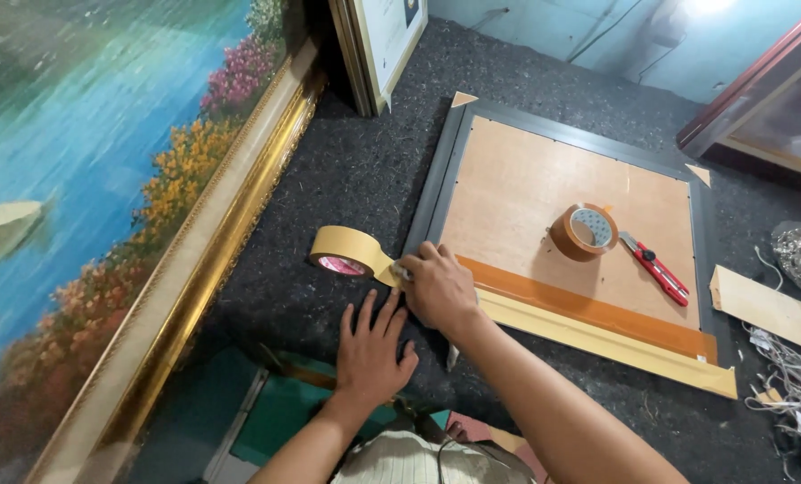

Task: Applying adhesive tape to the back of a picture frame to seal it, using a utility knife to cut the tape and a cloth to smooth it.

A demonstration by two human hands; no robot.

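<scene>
My right hand (438, 289) pinches the tape (342, 252) end at the frame's (432, 193) near-left corner; the roll lies just left. My left hand (371, 348), fingers spread, presses flat on the counter (346, 161) nearer.

Work surface: dark grey felt-like mat (364, 170) covering the table.
Left side: large landscape painting (77, 197) in an ornate gold frame.
Back wall: pale blue wall (553, 27), brightly lit at top right.
Right edge: dark red-brown frame (759, 90) leaning.
</scene>
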